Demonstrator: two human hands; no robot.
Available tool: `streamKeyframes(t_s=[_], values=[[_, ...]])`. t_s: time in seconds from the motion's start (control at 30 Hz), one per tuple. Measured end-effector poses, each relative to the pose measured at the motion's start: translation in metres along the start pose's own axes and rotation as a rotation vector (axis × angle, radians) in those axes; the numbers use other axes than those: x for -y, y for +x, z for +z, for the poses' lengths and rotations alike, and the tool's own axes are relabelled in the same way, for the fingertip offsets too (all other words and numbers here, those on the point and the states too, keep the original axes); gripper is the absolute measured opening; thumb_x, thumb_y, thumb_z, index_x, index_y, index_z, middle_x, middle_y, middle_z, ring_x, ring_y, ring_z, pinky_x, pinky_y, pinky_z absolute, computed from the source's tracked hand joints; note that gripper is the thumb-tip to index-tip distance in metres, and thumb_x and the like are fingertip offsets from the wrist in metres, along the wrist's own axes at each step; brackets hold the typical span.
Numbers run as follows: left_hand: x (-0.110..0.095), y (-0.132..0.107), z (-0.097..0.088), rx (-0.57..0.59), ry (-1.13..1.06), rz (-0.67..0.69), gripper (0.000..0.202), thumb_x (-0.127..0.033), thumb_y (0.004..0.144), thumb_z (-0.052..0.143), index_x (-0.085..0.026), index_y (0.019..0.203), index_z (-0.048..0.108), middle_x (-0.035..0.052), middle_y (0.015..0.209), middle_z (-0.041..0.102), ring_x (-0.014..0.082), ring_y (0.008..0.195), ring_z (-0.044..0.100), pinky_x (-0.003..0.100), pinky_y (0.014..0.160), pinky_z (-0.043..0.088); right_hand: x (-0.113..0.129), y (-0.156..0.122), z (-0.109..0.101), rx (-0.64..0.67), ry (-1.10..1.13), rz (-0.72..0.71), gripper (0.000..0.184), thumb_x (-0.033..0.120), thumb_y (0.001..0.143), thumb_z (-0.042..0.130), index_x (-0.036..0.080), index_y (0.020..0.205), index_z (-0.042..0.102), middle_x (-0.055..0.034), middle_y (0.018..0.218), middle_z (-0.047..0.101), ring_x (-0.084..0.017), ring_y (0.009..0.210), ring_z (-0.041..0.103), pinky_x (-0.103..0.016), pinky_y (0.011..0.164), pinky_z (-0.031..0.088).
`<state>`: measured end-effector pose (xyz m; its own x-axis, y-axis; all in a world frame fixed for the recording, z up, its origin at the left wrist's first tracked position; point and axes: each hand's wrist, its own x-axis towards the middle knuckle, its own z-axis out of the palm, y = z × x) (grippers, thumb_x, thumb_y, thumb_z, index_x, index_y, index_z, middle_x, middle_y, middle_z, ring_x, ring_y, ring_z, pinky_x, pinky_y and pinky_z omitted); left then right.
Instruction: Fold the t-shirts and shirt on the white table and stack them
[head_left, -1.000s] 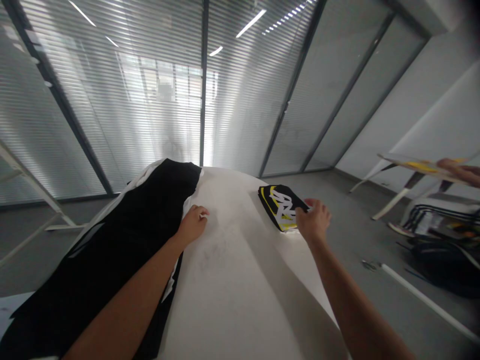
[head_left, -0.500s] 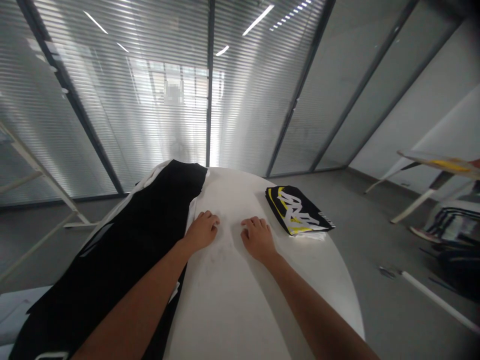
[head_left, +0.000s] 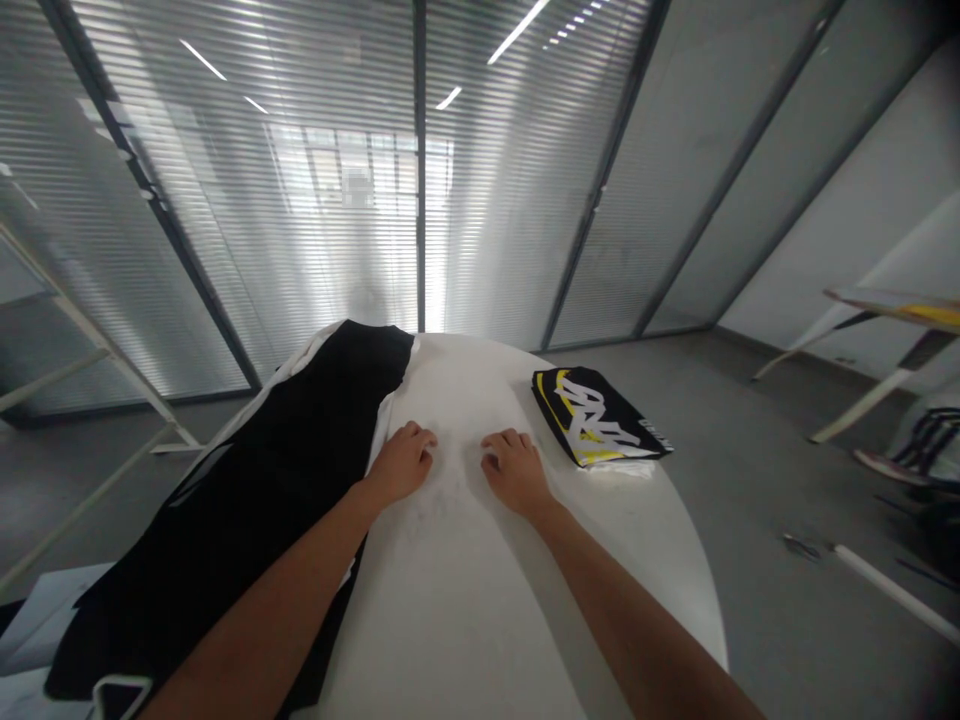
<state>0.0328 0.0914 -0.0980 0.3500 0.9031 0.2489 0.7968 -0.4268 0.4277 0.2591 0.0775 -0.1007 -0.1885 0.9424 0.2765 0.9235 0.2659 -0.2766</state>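
Observation:
Both of my hands rest on a white round-ended table (head_left: 465, 600). My left hand (head_left: 401, 462) lies with its fingers curled loosely, right beside the edge of a long black garment (head_left: 247, 480) spread along the table's left side. My right hand (head_left: 514, 470) lies palm down a little to the right, fingers curled, holding nothing. A folded black garment with a yellow and white print (head_left: 596, 430) sits on the table's right side, a short way from my right hand.
Glass walls with blinds (head_left: 337, 180) stand behind the table. A white frame (head_left: 82, 370) stands at the left. At the right are a slanted white table (head_left: 892, 310), dark bags on the floor (head_left: 930, 450) and a white rod (head_left: 892, 595).
My right hand let go of the folded printed garment and moved left onto the bare tabletop beside my left hand. The view has shifted slightly left.

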Motion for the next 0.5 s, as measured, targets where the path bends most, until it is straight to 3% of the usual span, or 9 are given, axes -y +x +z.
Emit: streamKeyframes(t_s=[0.17, 0.27, 0.4, 0.5], values=[[-0.003, -0.003, 0.002, -0.022, -0.055, -0.007, 0.029, -0.008, 0.079, 0.047, -0.018, 0.099, 0.067, 0.0085, 0.100, 0.059, 0.0196, 0.095, 0.058, 0.035, 0.091, 0.045, -0.001, -0.001, -0.002, -0.007, 0.012, 0.011, 0.026, 0.021, 0.085, 0.051, 0.021, 0.107, 0.065, -0.0085, 0.110, 0.060, -0.023, 0.103, 0.047, -0.032, 0.089, 0.034], [-0.003, -0.004, -0.005, -0.023, -0.111, -0.047, 0.026, -0.010, 0.080, 0.047, -0.018, 0.095, 0.066, 0.0072, 0.097, 0.061, 0.0179, 0.089, 0.060, 0.032, 0.086, 0.047, -0.001, -0.002, -0.001, -0.008, 0.019, 0.015, 0.027, 0.020, 0.084, 0.052, 0.021, 0.107, 0.065, -0.0080, 0.110, 0.060, -0.023, 0.103, 0.047, -0.032, 0.089, 0.034], [0.010, -0.011, -0.043, -0.038, 0.037, -0.236, 0.024, -0.020, 0.083, 0.047, -0.020, 0.099, 0.065, 0.0079, 0.097, 0.065, 0.0196, 0.088, 0.062, 0.032, 0.086, 0.046, -0.002, -0.002, -0.001, -0.007, 0.024, 0.012, 0.027, 0.020, 0.084, 0.051, 0.021, 0.106, 0.065, -0.0076, 0.111, 0.060, -0.023, 0.104, 0.047, -0.032, 0.090, 0.034], [0.042, -0.026, -0.086, 0.000, 0.282, -0.468, 0.034, -0.036, 0.084, 0.045, -0.018, 0.107, 0.063, 0.0138, 0.101, 0.065, 0.0289, 0.095, 0.064, 0.040, 0.084, 0.047, -0.003, -0.003, -0.002, -0.001, 0.021, 0.020, 0.026, 0.021, 0.085, 0.051, 0.022, 0.107, 0.065, -0.0076, 0.111, 0.060, -0.023, 0.105, 0.047, -0.032, 0.089, 0.035]])
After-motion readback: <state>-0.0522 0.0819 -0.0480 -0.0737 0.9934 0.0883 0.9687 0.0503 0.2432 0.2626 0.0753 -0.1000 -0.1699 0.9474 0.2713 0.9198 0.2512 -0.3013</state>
